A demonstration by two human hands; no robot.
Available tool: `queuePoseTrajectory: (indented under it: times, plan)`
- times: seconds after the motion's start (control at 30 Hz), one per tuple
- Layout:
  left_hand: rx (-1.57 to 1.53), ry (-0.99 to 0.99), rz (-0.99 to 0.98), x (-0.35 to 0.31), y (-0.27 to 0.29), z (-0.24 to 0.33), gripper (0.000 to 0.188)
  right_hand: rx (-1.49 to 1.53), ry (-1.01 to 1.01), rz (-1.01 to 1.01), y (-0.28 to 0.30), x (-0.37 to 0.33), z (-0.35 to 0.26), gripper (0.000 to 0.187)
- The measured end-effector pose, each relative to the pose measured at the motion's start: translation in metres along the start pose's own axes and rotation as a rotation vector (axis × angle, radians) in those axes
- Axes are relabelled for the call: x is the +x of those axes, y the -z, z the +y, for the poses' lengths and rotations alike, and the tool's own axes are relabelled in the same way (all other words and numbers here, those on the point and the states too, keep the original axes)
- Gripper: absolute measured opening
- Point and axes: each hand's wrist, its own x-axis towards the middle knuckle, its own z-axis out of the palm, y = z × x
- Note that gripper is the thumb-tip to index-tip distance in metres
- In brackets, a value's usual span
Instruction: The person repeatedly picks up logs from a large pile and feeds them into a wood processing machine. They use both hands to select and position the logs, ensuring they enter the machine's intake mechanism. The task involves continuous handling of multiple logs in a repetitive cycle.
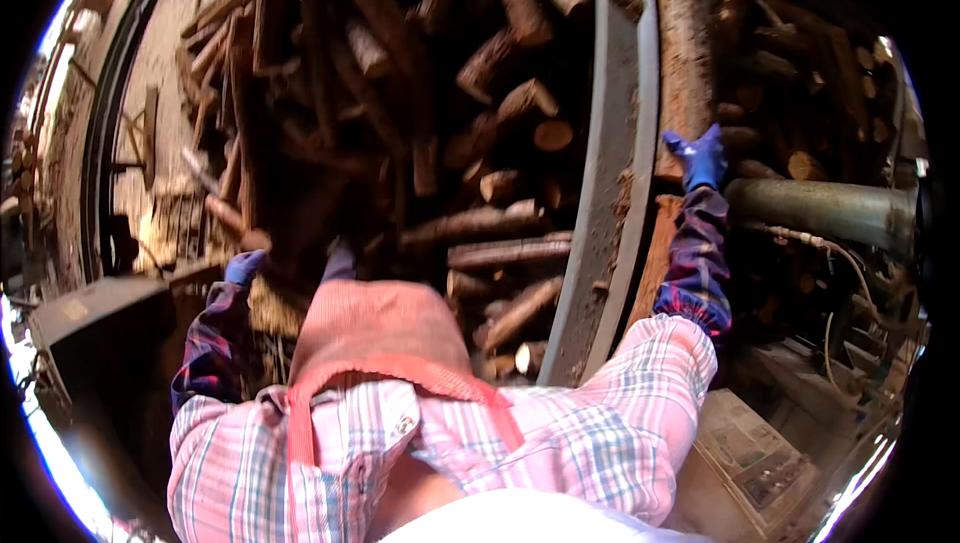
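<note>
Right hand [700,158], gloved, clamps the long log [684,53] beside the metal rail [610,203]; pulled askew, neighbouring logs [500,53] could tumble.

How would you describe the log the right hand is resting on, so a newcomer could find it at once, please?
Start at the curved grey metal rail running up the middle of the view. Just right of it lies one long log, lengthwise along the rail, with the blue-gloved right hand on its near end. Unlike the jumbled pile left of the rail, it lies alone.
</note>
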Motion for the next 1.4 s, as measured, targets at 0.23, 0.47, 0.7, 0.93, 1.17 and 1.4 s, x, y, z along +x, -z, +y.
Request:
queuePoseTrajectory:
  times: [0.23,0.47,0.7,0.93,1.17,1.4]
  plan:
    - [-0.331,0.470,-0.009,-0.046,-0.028,-0.105,0.026,-0.080,0.034,0.015,-0.039,-0.002,0.049,0.109]
    - [-0.259,0.280,-0.263,-0.052,-0.106,-0.038,0.030,-0.052,0.132,0.006,-0.044,-0.015,0.047,0.091]
    - [-0.201,0.275,-0.282,-0.040,-0.079,-0.032,0.033,-0.333,0.071,0.078,-0.053,-0.025,0.081,0.106]
    - [-0.088,0.306,-0.416,0.034,-0.056,-0.094,0.034,0.125,0.336,0.487,-0.106,-0.173,-0.006,0.081]
    - [-0.361,0.364,-0.431,0.158,-0.052,-0.187,0.040,0.784,-0.123,0.140,-0.304,-0.417,-0.082,0.050]
    - [-0.505,0.794,-0.217,0.167,-0.021,-0.318,0.040,0.866,-0.077,-0.461,-0.398,-0.556,-0.125,0.041]
